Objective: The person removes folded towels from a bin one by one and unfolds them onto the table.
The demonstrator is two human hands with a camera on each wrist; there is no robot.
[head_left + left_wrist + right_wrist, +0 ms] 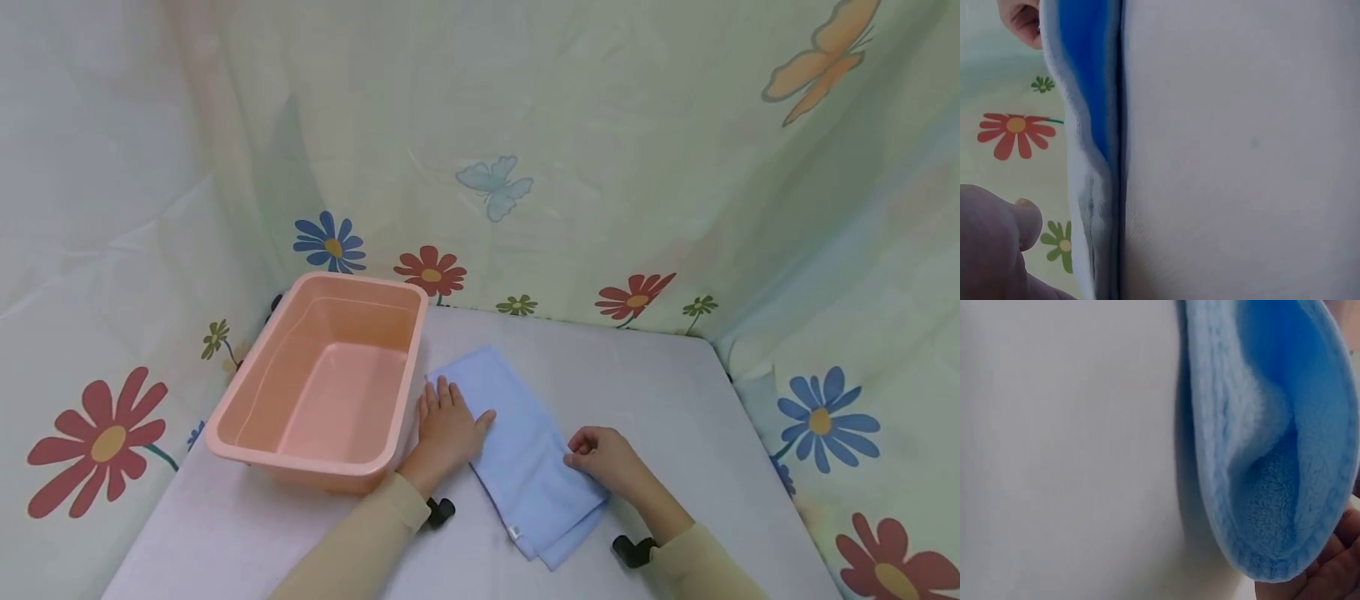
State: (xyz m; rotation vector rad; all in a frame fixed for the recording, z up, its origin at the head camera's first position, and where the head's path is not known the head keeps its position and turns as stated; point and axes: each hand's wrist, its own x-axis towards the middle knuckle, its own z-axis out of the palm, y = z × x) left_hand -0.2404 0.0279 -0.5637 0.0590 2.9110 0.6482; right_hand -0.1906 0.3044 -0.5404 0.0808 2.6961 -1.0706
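A folded light-blue towel [517, 433] lies slantwise on the table, with a small white label at its near end. Along its far left edge rests my left hand [444, 429], fingers straight and thumb spread over the cloth. My right hand [606, 460], its fingers curled, pinches the towel at the right edge. In the right wrist view the towel [1272, 475] bulges up in an open fold, with the right fingers [1332, 572] partly hidden behind it. The left wrist view shows the towel's layers [1085, 94] edge-on, beside the left thumb [1025, 225].
An orange-pink plastic basin [345, 400] stands just left of my left hand, its near rim close to the forearm. The white tabletop [660, 383] extends right and behind. Flower-printed curtains [600, 150] surround the table. Black wrist-worn devices [633, 551] sit under both wrists.
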